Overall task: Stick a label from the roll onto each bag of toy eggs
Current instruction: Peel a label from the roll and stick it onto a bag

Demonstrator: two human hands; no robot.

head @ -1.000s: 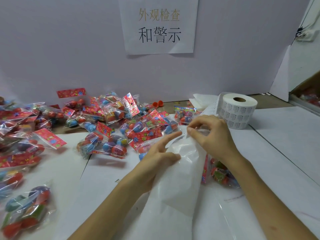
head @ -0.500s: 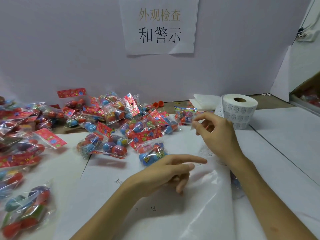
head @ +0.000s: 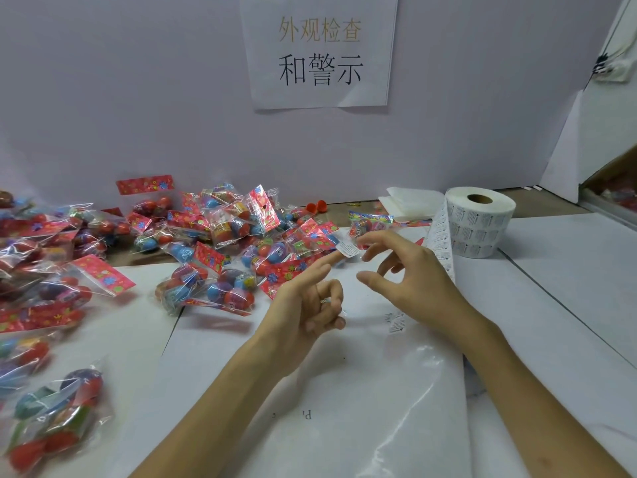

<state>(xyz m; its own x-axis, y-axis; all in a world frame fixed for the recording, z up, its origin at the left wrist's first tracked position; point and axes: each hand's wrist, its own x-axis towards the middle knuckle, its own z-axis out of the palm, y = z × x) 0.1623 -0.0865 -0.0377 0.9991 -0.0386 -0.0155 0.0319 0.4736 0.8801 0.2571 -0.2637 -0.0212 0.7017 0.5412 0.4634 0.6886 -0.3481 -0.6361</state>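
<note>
Now my left hand points its forefinger straight out with one small printed label stuck on the tip; its other fingers curl in and hold nothing. My right hand hangs loose and spread just beside it, thumb and fingers apart, the forefinger's tip right at the label; I cannot tell if it touches. Behind my right hand the label roll stands on the desk, its strip trailing down toward me. The bags of toy eggs lie heaped to the left. A clear plastic sheet lies under my wrists.
</note>
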